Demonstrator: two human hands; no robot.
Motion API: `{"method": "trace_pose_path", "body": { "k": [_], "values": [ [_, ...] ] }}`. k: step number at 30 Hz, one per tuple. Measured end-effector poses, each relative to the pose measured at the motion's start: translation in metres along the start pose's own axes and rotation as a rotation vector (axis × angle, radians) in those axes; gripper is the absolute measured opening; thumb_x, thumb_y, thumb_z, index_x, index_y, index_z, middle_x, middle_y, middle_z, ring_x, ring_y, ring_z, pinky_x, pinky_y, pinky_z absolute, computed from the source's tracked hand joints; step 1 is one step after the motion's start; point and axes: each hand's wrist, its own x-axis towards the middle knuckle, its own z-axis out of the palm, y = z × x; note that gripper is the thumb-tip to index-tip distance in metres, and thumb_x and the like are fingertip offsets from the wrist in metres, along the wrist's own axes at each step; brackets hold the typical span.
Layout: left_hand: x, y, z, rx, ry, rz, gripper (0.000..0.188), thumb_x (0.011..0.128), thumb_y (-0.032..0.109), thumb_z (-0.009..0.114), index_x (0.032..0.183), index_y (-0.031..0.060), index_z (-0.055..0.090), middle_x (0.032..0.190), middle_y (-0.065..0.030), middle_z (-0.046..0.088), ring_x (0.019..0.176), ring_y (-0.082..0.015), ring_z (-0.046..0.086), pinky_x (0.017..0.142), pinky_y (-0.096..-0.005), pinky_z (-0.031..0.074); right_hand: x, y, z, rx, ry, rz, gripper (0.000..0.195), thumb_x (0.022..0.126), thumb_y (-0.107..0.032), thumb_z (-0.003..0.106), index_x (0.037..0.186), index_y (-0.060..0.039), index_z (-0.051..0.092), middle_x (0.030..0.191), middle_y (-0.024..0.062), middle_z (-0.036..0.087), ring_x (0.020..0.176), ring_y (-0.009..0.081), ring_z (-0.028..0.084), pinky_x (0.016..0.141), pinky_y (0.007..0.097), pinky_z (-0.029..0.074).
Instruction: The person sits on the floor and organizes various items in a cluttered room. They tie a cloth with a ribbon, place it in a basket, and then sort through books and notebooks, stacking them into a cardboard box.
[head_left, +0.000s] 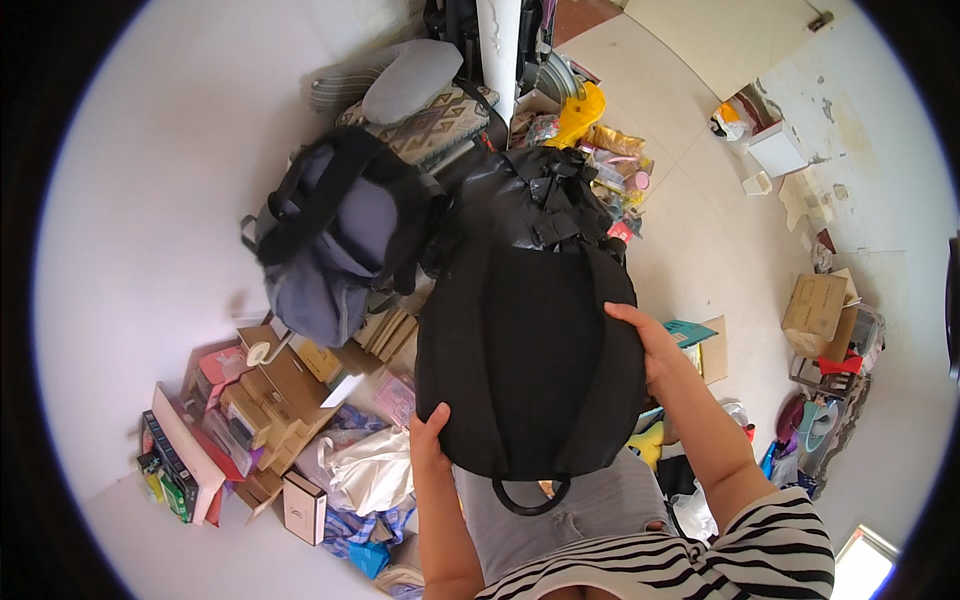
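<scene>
A black backpack (544, 360) is held between both hands, with its shoulder straps facing up and its top handle towards my body. My left hand (431, 437) grips its lower left edge, the thumb on top and the fingers hidden beneath. On the right edge, higher up, my right hand (646, 335) holds it the same way. A grey and black backpack (330, 232) lies just beyond on the left. Crumpled black plastic bags (536, 196) touch the far end of the black backpack.
Cardboard boxes (281, 382) and a white plastic bag (375, 466) crowd the left. A grey neck pillow (412, 79) lies on a patterned item near a white pole (498, 52). At the right wall stands a cardboard box (814, 306). A yellow bag (579, 116) lies on the floor.
</scene>
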Motion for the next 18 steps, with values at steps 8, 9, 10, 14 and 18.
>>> {"method": "trace_pose_path", "body": {
  "k": [8,9,10,14,18],
  "values": [
    [-0.066,0.112,0.086,-0.151,0.007,0.267,0.060,0.069,0.017,0.056,0.122,-0.0074,0.039,0.117,-0.0212,0.050,0.102,-0.0300,0.054,0.089,-0.0372,0.044,-0.050,-0.017,0.050,-0.002,-0.127,0.089,0.028,0.077,-0.024,0.062,0.091,0.0006,0.061,0.081,0.0119,0.065,0.069,0.0216,0.063,0.063,0.0329,0.054],
    [-0.073,0.130,0.095,-0.230,0.030,0.325,0.060,0.069,0.016,0.056,0.121,-0.0086,0.039,0.116,-0.0213,0.050,0.100,-0.0310,0.055,0.086,-0.0384,0.046,-0.057,-0.012,0.067,0.007,-0.169,0.121,0.027,0.078,-0.024,0.062,0.090,0.0003,0.062,0.081,0.0116,0.065,0.069,0.0212,0.063,0.064,0.0328,0.054],
    [-0.082,0.150,0.111,-0.255,0.082,0.403,0.059,0.070,0.018,0.054,0.121,-0.0074,0.039,0.119,-0.0203,0.048,0.103,-0.0311,0.053,0.089,-0.0388,0.044,-0.061,-0.008,0.084,0.017,-0.204,0.148,0.027,0.078,-0.024,0.061,0.090,0.0001,0.062,0.080,0.0113,0.065,0.070,0.0208,0.064,0.064,0.0327,0.054],
    [-0.084,0.233,0.117,-0.092,0.068,0.657,0.042,0.080,0.021,0.050,0.115,-0.0012,0.046,0.119,-0.0158,0.048,0.107,-0.0253,0.050,0.094,-0.0334,0.039,-0.072,0.011,0.162,0.083,-0.424,0.137,0.026,0.081,-0.026,0.059,0.090,-0.0022,0.063,0.083,0.0089,0.066,0.071,0.0201,0.063,0.070,0.0313,0.053],
    [-0.046,0.358,0.161,-0.195,-0.330,0.355,0.026,0.084,0.019,0.049,0.095,-0.0015,0.060,0.096,-0.0151,0.062,0.091,-0.0202,0.059,0.085,-0.0281,0.045,-0.044,0.014,0.232,0.167,-0.685,0.051,0.030,0.085,-0.031,0.052,0.099,-0.0060,0.061,0.085,0.0070,0.066,0.073,0.0202,0.064,0.073,0.0315,0.052]
  ]
}}
